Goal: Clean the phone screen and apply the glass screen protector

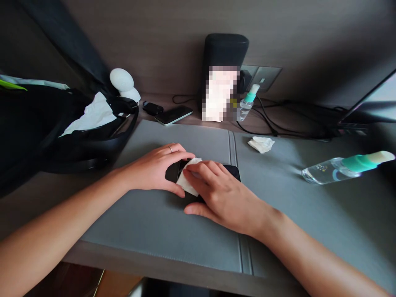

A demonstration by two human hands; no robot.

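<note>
On the gray desk mat (148,222) there's a dark phone (232,171) (I think, it's mostly covered). Right hand (216,187) has bunched fingers holding a white tissue (187,183) on it; left hand (156,167) has thumb and fingers spread wide around its left end.

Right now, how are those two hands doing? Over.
Right hand on flattened white tissue, over flat black phone-like device. Left hand spanning device's left end. Crumpled white tissue and clear, teal-necked spray bottle off right, apart from both hands.
</note>
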